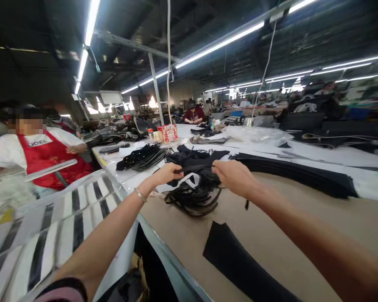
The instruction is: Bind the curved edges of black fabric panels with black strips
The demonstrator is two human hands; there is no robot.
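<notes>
Between my two hands a thin black strip [197, 168] is stretched nearly level over the table. My left hand [166, 174], with a bracelet at the wrist, pinches its left end. My right hand [230, 175] grips the other end, its fingers closed; a short dark tail hangs below that hand. Under the strip lies a tangled heap of black strips [192, 205], with a white band [192, 180] looped on it. Nearer to me a wide curved black piece [239, 262] lies flat on the brown table surface [176, 239].
A fanned bundle of black strips [141, 157] and a red patterned box [169, 133] stand beyond my left hand. Stacked curved black pieces [296, 174] lie at the right. Left of the table are rows of white-and-black pieces [59, 222] and a person in a red apron [50, 155].
</notes>
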